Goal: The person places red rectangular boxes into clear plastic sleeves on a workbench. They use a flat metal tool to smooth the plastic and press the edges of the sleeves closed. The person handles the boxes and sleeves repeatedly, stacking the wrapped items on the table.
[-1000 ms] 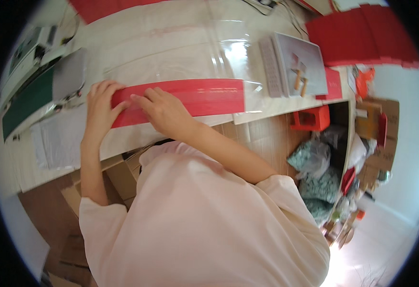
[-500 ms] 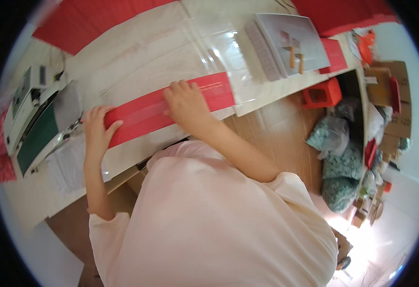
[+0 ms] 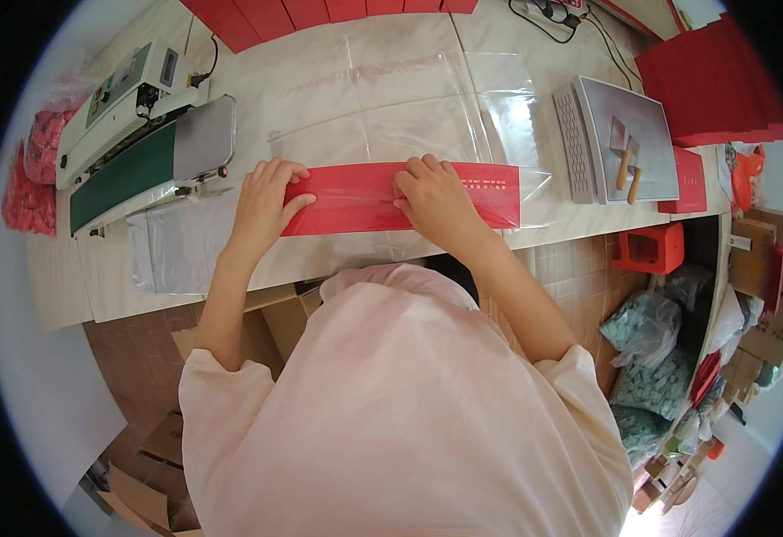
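A long, flat red box [image 3: 351,204] lies near the front edge of the table, inside a clear plastic sleeve [image 3: 535,184] whose loose end sticks out past the box on the right. My left hand [image 3: 264,204] grips the left end of it, thumb on the near side and fingers bent toward the far side. My right hand [image 3: 441,199] rests across the middle with curled fingers near the far edge and the thumb on top. Whether it also pinches the film is hidden.
Clear plastic bags [image 3: 391,103] lie beyond the box. At left stands a sealing machine [image 3: 123,134] with a green belt. Red boxes [image 3: 311,11] line the back. A grey picture box [image 3: 638,134] sits at right, above a red stool [image 3: 651,249] on the floor.
The whole view has turned and shifted, so the red box looks level instead of slanted. Both hands keep nearly the same places on it.
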{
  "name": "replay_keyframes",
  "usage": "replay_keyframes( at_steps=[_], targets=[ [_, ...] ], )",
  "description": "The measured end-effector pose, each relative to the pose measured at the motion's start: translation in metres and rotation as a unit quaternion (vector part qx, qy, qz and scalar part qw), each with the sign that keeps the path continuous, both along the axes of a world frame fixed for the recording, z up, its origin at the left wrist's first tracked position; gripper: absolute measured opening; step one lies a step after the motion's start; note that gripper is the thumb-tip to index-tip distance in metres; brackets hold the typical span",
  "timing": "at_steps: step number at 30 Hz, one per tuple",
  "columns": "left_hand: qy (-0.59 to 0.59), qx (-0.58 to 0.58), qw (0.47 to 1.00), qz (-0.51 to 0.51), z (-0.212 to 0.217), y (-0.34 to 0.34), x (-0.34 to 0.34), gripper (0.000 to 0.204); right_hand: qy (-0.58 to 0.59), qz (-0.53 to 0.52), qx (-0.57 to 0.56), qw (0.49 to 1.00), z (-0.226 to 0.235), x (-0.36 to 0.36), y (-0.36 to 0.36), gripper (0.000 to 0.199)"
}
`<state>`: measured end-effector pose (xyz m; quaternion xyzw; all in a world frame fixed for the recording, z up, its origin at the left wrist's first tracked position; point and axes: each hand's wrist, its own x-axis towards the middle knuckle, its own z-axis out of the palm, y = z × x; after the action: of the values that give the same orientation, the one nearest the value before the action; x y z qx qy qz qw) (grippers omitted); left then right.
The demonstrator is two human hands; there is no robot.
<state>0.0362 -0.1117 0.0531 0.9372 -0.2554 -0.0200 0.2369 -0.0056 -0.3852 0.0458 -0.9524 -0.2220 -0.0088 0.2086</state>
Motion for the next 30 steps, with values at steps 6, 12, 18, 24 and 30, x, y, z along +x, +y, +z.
replay_keyframes(
  at_steps=[6, 12, 18, 24, 30],
  targets=[
    [-0.02, 0.028, 0.999, 0.027, -0.011, 0.004, -0.005, 0.03, -0.158, 0.053, 0.076, 0.983, -0.022, -0.009, -0.006, 0.015],
    [-0.018, 0.029, 0.999, -0.008, 0.004, 0.016, -0.007, 0.028, -0.159, 0.05, 0.095, 0.981, -0.031, -0.011, -0.008, 0.015],
    [0.002, -0.079, 0.996, -0.045, 0.004, 0.022, -0.007, 0.016, -0.126, 0.024, 0.154, 0.98, -0.024, -0.01, -0.006, 0.014],
    [0.03, -0.119, 0.992, 0.022, -0.002, 0.017, -0.013, 0.014, -0.066, -0.032, 0.225, 0.972, -0.022, -0.003, -0.006, 0.015],
    [0.038, -0.123, 0.99, 0.065, -0.006, 0.011, -0.014, 0.018, -0.032, -0.058, 0.217, 0.974, -0.017, -0.002, -0.002, 0.014]
  ],
)
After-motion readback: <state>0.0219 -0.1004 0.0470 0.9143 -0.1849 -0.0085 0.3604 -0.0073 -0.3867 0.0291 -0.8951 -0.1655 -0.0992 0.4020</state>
